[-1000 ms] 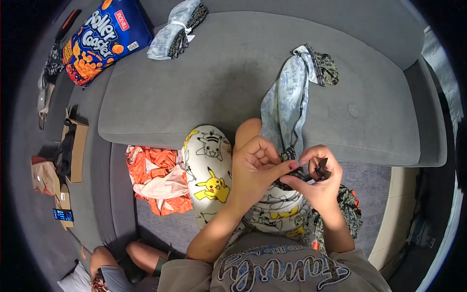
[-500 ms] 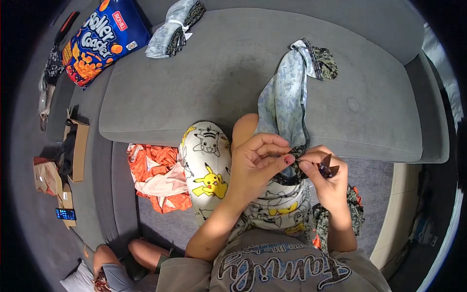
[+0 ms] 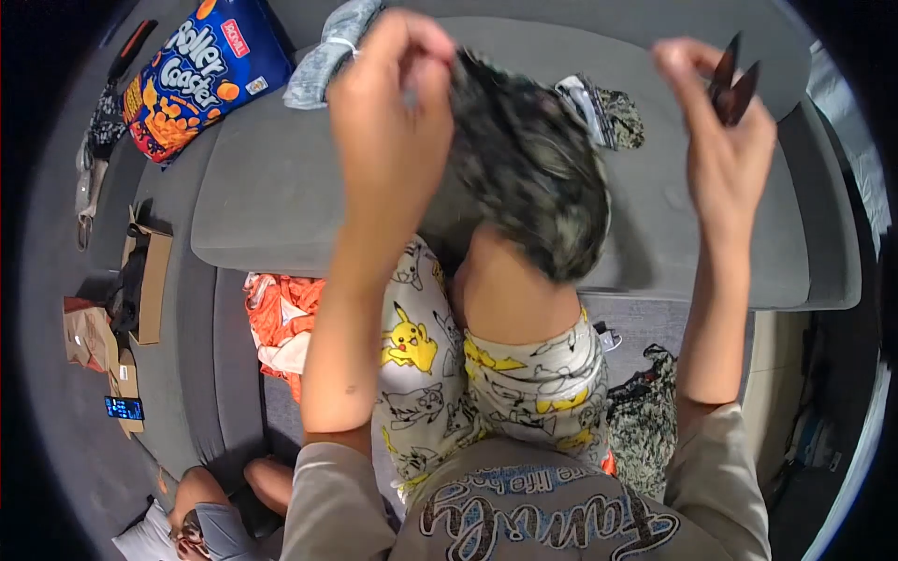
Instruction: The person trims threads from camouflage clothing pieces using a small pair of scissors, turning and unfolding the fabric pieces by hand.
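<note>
My left hand (image 3: 393, 131) is raised with its fingers pinched on the edge of a dark camouflage cloth (image 3: 538, 168). The cloth is blurred by motion and hangs to the right of that hand, over my bare knee and the grey sofa seat. Well apart from it, on the right, my right hand (image 3: 725, 140) is lifted and curled around dark thread snips (image 3: 734, 89), their two pointed blades spread and facing up. A smaller folded camouflage piece (image 3: 617, 117), pale on one side, lies on the seat behind the cloth.
A tied pale bundle (image 3: 323, 65) and a Roller Coaster snack bag (image 3: 201, 79) are at the back left. Orange cloth (image 3: 281, 313) and camouflage cloth (image 3: 645, 430) lie on the floor. A cardboard box (image 3: 154, 290), a phone (image 3: 123, 408) and another person's leg (image 3: 201, 496) are left.
Both hands have risen from my lap and moved apart. The cloth swings up with my left hand, now showing its dark side. The snips stay in my right hand.
</note>
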A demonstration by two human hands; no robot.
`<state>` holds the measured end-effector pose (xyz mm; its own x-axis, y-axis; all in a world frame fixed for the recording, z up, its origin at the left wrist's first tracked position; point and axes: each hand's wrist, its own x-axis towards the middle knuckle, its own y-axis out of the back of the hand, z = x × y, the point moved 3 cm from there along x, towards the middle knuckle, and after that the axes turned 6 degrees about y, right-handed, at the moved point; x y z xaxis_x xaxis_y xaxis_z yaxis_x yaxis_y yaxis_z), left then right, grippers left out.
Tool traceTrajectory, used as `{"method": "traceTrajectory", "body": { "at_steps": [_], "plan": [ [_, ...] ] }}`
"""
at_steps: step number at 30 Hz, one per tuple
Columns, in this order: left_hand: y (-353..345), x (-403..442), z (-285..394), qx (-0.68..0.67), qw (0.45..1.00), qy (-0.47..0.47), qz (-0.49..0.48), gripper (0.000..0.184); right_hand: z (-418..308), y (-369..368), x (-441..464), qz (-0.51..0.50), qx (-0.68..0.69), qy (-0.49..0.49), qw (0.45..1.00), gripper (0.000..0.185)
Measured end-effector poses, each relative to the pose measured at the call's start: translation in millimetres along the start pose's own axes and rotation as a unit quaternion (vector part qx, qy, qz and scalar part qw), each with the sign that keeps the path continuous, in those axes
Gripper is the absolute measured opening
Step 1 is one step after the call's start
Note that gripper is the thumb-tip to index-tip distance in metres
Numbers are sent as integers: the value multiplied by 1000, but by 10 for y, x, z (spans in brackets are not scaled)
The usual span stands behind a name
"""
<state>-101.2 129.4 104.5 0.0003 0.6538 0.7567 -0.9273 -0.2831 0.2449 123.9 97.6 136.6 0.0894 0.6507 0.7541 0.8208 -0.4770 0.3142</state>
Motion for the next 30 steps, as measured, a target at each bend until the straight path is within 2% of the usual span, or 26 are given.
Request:
{"method": "traceTrajectory", "body": {
  "at_steps": [2,4,6,7,8,10,11,13,14,16,22,23,25,26,28,30],
  "plan": [
    [106,255,301,9,998,-57,30,10,-134,49,202,71,65,75,993,19],
    [181,263,330,-21,993,-86,-77,35,-239,80,110,66,59,76,993,18],
    [63,86,349,-19,996,-90,15,11,-303,-158,-106,-68,54,94,992,31],
    [9,-19,363,-29,999,-12,-20,12,-284,-295,-176,-96,38,64,993,35],
    [-8,-115,355,-30,999,-7,-24,12,-215,-417,-284,-114,30,45,992,37],
    [-111,-299,246,0,993,84,-86,9,-43,-633,-502,-130,35,20,991,40],
    [-152,-361,227,-4,993,80,-87,9,57,-724,-612,-128,47,14,991,41],
    [-188,-434,135,-93,982,159,-42,10,11,-758,-711,-103,67,-28,992,46],
    [-186,-426,127,-92,982,159,-40,10,-31,-752,-744,-105,68,-26,992,46],
    [-175,-440,73,-145,959,240,-42,7,-45,-764,-802,-99,88,-101,986,47],
    [-232,-379,41,-156,950,249,-109,9,56,-839,-643,-61,69,-104,990,25],
    [-230,-365,9,-157,950,249,-107,9,90,-844,-613,-68,60,-107,990,23],
    [-213,-337,-42,-109,973,181,-96,10,149,-827,-587,-77,52,-111,989,21],
    [-181,-353,-63,-109,973,182,-95,10,170,-781,-576,-67,16,-78,995,20],
    [-88,-381,-19,65,995,29,-76,13,219,-661,-563,-45,-56,-11,997,19],
    [-19,-625,14,81,991,28,-103,14,323,-518,-717,-57,-72,-6,996,20]
  ]
}}
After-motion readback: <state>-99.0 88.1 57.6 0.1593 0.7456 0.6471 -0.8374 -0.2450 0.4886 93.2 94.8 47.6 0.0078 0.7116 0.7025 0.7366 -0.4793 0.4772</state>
